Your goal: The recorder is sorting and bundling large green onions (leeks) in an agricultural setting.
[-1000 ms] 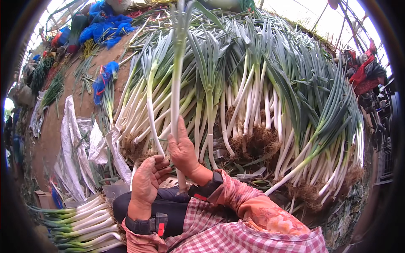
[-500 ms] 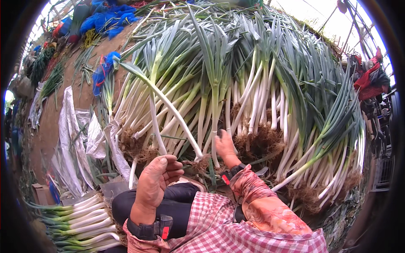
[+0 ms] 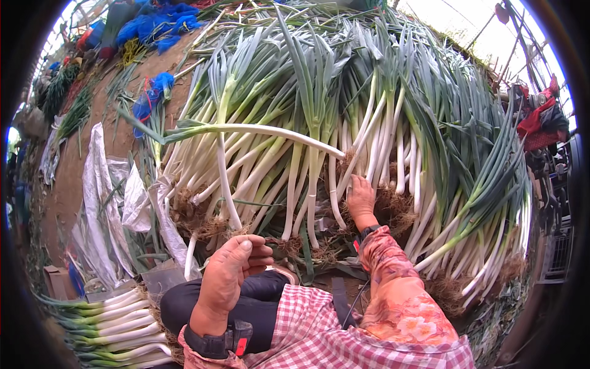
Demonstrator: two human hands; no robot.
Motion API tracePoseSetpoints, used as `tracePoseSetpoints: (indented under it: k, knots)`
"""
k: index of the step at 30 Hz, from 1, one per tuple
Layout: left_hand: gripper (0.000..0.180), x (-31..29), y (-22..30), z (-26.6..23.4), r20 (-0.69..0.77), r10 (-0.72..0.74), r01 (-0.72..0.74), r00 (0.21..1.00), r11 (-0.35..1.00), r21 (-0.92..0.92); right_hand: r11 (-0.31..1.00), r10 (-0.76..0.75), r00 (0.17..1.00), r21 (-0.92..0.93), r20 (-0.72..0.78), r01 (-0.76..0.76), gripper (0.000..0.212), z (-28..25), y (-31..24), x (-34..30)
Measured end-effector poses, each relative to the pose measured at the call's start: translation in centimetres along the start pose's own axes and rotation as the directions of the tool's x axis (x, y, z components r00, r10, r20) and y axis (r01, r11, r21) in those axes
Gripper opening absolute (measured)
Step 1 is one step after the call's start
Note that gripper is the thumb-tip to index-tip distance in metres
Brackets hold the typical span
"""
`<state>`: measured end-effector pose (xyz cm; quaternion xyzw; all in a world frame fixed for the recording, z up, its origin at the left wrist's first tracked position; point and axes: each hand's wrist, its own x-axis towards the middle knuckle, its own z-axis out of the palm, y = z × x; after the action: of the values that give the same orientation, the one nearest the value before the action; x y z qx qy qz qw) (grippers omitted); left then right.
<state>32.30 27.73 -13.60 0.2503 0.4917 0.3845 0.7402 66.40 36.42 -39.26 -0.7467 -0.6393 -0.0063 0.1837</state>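
Note:
A heap of long green onions (image 3: 258, 141) with white stalks and brown roots spreads before me. One loose green onion (image 3: 276, 130) lies crosswise over the heap, leaves left, root end to the right. Just below that root end is my right hand (image 3: 361, 202), fingers curled by the stalks; what they grip, if anything, is hidden. My left hand (image 3: 230, 277) is raised above my knee, palm turned right, fingers loosely bent, with nothing in it. A row of green onions (image 3: 117, 326) lies at the lower left, roots toward me.
Silvery plastic sheeting (image 3: 104, 203) lies on the brown ground to the left. Blue netting (image 3: 157, 31) is piled at the far left. Red cloth (image 3: 538, 123) and a metal rack (image 3: 559, 252) stand at the right edge.
My right hand has moved right and slightly farther away. The loose green onion has swung from slanting to nearly crosswise, its root end shifting up and right. My left hand has barely moved.

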Motion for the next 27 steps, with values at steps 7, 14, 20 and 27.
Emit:
tracePoseSetpoints:
  k: [7, 14, 20, 27]
  knots:
    - [0.032, 0.1, 0.0, -0.3, 0.001, -0.039, 0.039, 0.999, 0.999, -0.011, 0.914, -0.105, 0.941, -0.341, 0.321, 0.219, 0.053, 4.0, -1.5, 7.5]
    - [0.028, 0.3, 0.4, -0.2, 0.03, -0.087, 0.09, 0.996, 0.992, -0.084, 0.815, -0.032, 0.812, -0.455, 0.583, 0.359, 0.072, 1.9, -2.2, 11.4]
    - [0.027, 0.8, 0.7, 0.3, 0.088, -0.096, 0.105, 0.991, 0.989, -0.105, 0.712, -0.215, 0.726, -0.405, 0.653, 0.575, 0.039, -1.9, 1.6, 11.7]
    - [0.029, 0.6, 0.9, 0.7, 0.088, -0.074, 0.078, 0.993, 0.996, -0.044, 0.666, -0.31, 0.771, -0.451, 0.557, 0.594, 0.019, -5.6, 7.0, 8.7]
